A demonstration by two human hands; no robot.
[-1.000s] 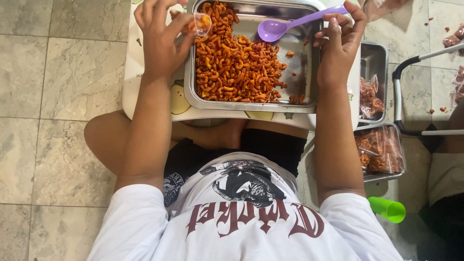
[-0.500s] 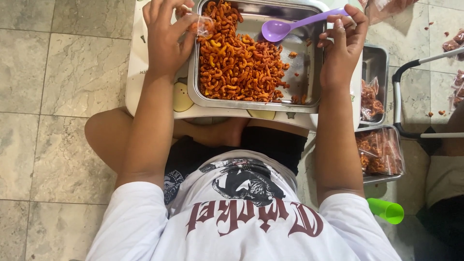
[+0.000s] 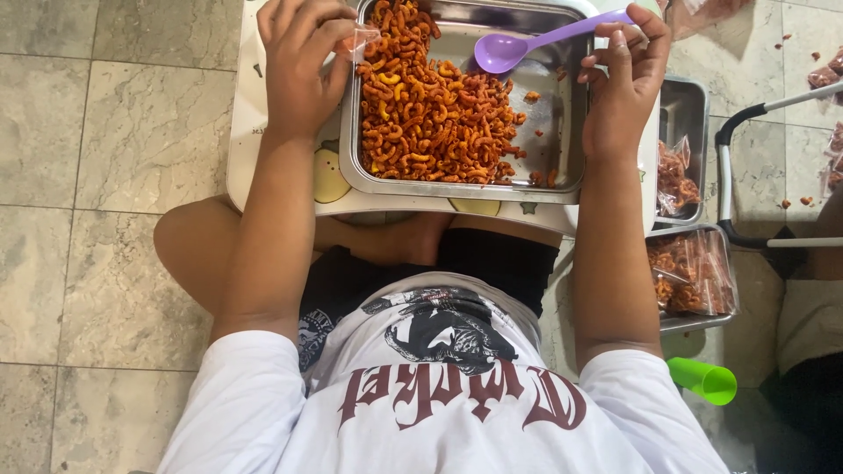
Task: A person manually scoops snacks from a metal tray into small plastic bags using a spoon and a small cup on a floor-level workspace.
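Head view: the right hand (image 3: pixel 625 83) grips the handle of a purple plastic spoon (image 3: pixel 536 44), its empty bowl hovering over the rectangular steel tray (image 3: pixel 562 132) of orange-red curled snacks (image 3: pixel 435 110). The left hand (image 3: pixel 299 66) pinches a small clear plastic bag (image 3: pixel 358 39) at the tray's left rim. The tray sits on a low white table (image 3: pixel 281 189) above the person's crossed legs. Beside the right arm, smaller steel trays (image 3: pixel 689 114) hold filled snack packets (image 3: pixel 689 272); a green plastic cup (image 3: pixel 702 380) lies on the tiled floor (image 3: pixel 105 175).
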